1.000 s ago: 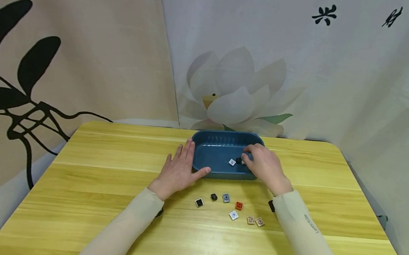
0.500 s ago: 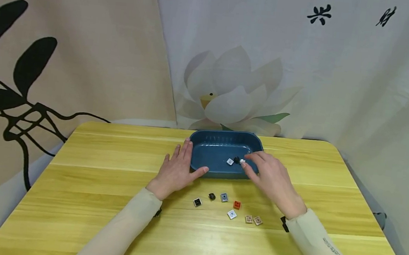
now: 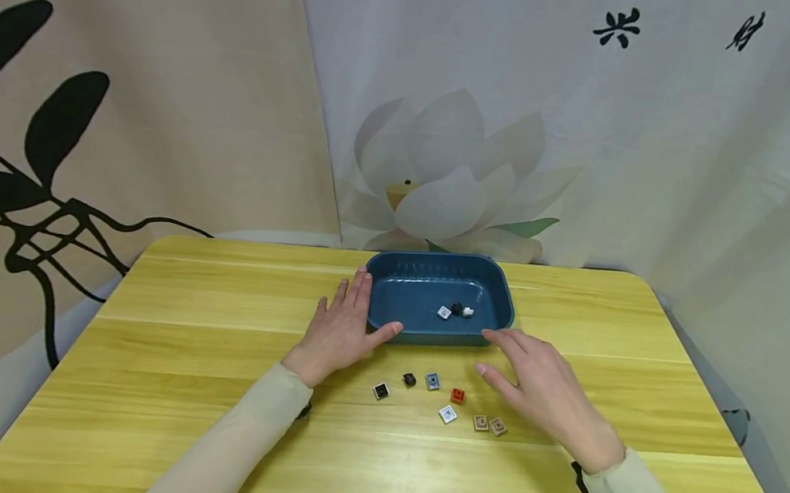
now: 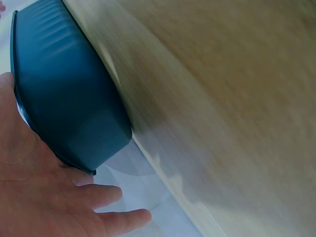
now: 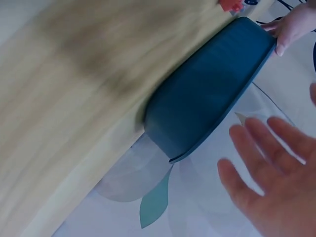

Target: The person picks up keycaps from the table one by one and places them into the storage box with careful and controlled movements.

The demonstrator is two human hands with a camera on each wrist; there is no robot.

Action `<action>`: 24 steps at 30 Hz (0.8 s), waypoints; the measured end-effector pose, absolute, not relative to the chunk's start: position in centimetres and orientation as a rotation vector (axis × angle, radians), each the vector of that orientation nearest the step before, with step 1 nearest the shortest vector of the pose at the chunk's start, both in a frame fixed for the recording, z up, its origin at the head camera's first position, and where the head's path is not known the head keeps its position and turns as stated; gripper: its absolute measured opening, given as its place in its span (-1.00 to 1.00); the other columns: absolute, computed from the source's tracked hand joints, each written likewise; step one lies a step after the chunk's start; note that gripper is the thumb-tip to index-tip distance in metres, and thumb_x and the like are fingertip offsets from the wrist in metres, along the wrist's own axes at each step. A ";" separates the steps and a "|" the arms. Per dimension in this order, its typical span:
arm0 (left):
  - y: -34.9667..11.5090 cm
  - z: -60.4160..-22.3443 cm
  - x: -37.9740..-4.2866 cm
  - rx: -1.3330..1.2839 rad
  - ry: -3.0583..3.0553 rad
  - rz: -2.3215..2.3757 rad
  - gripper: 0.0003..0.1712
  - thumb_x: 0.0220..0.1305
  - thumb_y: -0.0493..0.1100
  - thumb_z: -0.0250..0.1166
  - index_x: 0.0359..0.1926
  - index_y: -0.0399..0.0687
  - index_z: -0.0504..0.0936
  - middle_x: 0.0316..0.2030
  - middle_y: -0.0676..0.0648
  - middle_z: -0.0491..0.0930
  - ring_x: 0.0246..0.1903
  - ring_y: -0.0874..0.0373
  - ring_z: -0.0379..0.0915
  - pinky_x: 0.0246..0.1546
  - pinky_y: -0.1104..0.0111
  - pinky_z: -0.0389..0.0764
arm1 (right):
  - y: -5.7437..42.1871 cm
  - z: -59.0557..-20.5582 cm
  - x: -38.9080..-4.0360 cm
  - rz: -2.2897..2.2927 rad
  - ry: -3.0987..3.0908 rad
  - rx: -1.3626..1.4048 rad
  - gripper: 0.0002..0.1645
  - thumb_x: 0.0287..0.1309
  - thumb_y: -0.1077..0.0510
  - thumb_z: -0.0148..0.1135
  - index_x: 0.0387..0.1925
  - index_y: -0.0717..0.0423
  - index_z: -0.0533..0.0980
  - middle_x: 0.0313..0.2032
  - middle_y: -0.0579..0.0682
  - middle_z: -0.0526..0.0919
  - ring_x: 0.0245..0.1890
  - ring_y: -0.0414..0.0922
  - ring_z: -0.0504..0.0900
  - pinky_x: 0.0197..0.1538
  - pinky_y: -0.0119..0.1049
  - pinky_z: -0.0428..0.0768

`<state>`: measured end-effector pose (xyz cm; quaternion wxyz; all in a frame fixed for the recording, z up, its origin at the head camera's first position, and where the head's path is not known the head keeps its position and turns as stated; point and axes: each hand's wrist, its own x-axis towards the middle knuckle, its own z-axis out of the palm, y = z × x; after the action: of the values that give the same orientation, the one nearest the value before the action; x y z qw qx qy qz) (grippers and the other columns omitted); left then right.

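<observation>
A dark blue tray [image 3: 400,334] stands at the far side of the wooden table. Inside it, near the front right, lie a white keycap-like square [image 3: 444,313], a small black piece [image 3: 457,308] and a small white piece [image 3: 468,313]. My left hand [image 3: 338,335] rests with straight fingers against the tray's left rim, thumb at the front corner. My right hand [image 3: 543,383] hovers just in front of the tray's right corner, fingers spread and nothing in them. In the right wrist view its fingers [image 5: 242,153] are apart from the tray wall.
In front of the tray lie several small square pieces: a black one with a pale rim [image 3: 381,390], a black one [image 3: 410,379], a grey-blue one [image 3: 433,381], a red one [image 3: 457,396], a white one [image 3: 448,414] and two beige ones [image 3: 481,423]. A printed curtain [image 3: 272,105] hangs behind the table.
My right hand has let go of the small white piece in the tray, then drawn back toward me and to the right, out of the tray. The left hand has stayed at the rim.
</observation>
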<state>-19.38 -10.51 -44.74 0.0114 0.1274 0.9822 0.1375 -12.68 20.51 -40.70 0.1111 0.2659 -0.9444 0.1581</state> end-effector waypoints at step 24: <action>-10.5 -44.9 -19.5 0.397 3.067 0.413 0.29 0.10 0.70 -0.30 0.53 -0.13 -0.27 0.52 -0.09 -0.36 0.45 -0.19 -0.24 0.27 -0.24 0.02 | 22.5 -43.6 -9.7 0.370 -2.895 1.045 -0.07 -0.06 -0.38 0.36 0.28 0.01 0.44 0.27 -0.03 0.44 0.23 -0.05 0.42 0.23 0.08 0.34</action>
<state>-19.46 -10.46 -44.89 0.0109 0.1272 0.9829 0.1324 -9.67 22.50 -43.61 0.0209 0.3371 -0.9336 0.1195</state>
